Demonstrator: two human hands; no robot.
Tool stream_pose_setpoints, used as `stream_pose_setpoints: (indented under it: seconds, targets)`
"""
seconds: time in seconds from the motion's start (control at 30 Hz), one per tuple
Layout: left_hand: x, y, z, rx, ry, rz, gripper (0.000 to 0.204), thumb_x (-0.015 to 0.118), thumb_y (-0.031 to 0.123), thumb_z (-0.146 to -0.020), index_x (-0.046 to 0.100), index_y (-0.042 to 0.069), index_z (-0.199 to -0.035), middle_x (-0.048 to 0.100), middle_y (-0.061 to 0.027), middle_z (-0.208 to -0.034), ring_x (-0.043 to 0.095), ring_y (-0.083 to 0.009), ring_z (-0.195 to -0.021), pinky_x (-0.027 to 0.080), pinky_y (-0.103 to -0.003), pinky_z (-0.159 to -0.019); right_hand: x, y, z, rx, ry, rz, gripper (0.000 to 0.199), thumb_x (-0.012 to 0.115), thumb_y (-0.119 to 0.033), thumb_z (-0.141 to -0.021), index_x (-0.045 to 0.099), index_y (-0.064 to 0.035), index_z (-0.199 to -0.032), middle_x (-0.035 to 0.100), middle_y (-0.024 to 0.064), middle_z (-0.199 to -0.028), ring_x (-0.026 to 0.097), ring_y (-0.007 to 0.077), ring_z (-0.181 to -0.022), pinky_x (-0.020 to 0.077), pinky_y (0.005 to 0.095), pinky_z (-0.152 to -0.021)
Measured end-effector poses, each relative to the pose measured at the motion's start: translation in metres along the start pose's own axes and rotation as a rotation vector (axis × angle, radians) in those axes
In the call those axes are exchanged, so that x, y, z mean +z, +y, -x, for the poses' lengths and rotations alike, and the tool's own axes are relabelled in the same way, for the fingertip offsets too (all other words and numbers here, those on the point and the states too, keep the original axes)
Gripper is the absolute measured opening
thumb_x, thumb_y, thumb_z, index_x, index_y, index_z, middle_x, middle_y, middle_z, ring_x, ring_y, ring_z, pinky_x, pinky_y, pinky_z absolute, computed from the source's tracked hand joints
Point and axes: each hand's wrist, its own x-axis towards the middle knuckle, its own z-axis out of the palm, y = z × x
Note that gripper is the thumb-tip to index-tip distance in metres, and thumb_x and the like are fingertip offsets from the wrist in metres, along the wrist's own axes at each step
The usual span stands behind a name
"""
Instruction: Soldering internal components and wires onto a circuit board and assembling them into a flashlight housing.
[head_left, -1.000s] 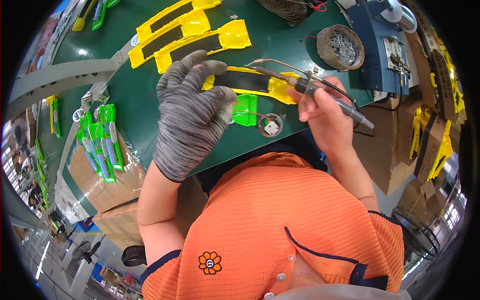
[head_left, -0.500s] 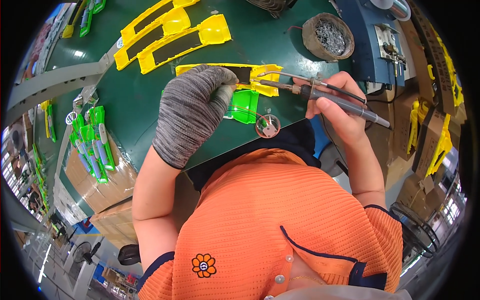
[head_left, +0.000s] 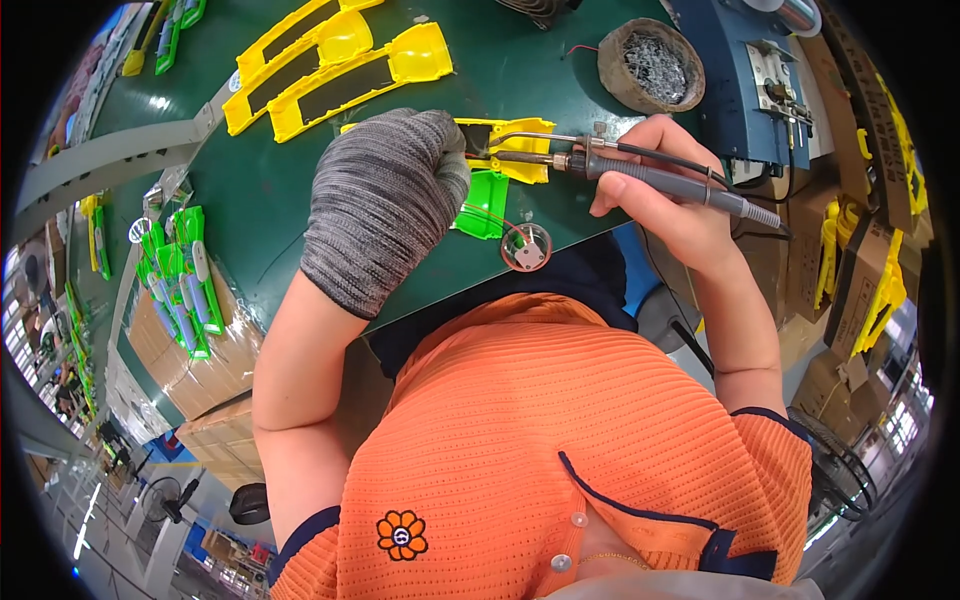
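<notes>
1. Right hand (head_left: 672, 190): grip holding soldering iron (head_left: 640, 177), tip toward nine o'clock.
2. Yellow shell (head_left: 530, 172): nine o'clock from it, long axis roughly nine-to-three.
3. Left hand (head_left: 385, 205), nearer, overlaps shell; cannot tell its grip.

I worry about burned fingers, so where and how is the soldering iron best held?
Probably the soldering iron is best taken by its grey handle, from the right: the handle is long and slim, while the bare metal tip points left.

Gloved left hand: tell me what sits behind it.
A yellow casing and a green part show past the gloved left hand; their covered stretches, and anything inside its grasp, cannot be seen.
</notes>
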Motion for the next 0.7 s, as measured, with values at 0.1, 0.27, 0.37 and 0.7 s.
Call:
stream_pose_setpoints:
  seconds: [0.1, 0.27, 0.37, 0.7]
  targets:
    - [0.002, -0.001, -0.001, 0.005, -0.005, -0.049, 0.006, 0.069, 0.010, -0.081, 0.068, 0.006, -0.086, 0.065, -0.0114, -0.075, 0.065, -0.0288, -0.072, 0.053, -0.037, -0.067, -0.002, -0.003, -0.004, 0.019, -0.024, 0.028, 0.018, 0.072, -0.009, -0.086, 0.058, -0.0019, -0.095, 0.068, 0.0047, -0.082, 0.068, 0.0100, -0.073, 0.0515, 0.0230, -0.062]
    - [0.003, -0.002, -0.002, 0.004, -0.009, -0.047, 0.008, 0.070, 0.010, -0.081, 0.068, 0.006, -0.087, 0.066, -0.0118, -0.076, 0.065, -0.0294, -0.073, 0.053, -0.038, -0.068, -0.003, -0.009, -0.009, 0.017, -0.059, 0.054, 0.018, 0.073, -0.009, -0.086, 0.059, -0.0009, -0.093, 0.067, 0.0048, -0.081, 0.068, 0.0102, -0.073, 0.0514, 0.0233, -0.062]
    - [0.000, 0.003, -0.003, 0.013, -0.003, -0.043, 0.008, 0.070, 0.010, -0.081, 0.068, 0.006, -0.087, 0.066, -0.0120, -0.077, 0.066, -0.0295, -0.074, 0.053, -0.038, -0.068, -0.004, -0.010, -0.011, 0.011, -0.070, 0.083, 0.017, 0.073, -0.008, -0.086, 0.059, -0.0006, -0.093, 0.067, 0.0050, -0.081, 0.067, 0.0102, -0.072, 0.0513, 0.0231, -0.061]
    - [-0.003, 0.005, -0.004, 0.008, -0.022, -0.049, 0.009, 0.071, 0.011, -0.081, 0.067, 0.006, -0.087, 0.066, -0.0124, -0.077, 0.065, -0.0306, -0.075, 0.053, -0.040, -0.069, -0.003, -0.018, -0.019, 0.027, -0.125, 0.118, 0.015, 0.069, -0.006, -0.087, 0.057, -0.0010, -0.095, 0.067, 0.0048, -0.076, 0.065, 0.0097, -0.072, 0.0498, 0.0233, -0.065]
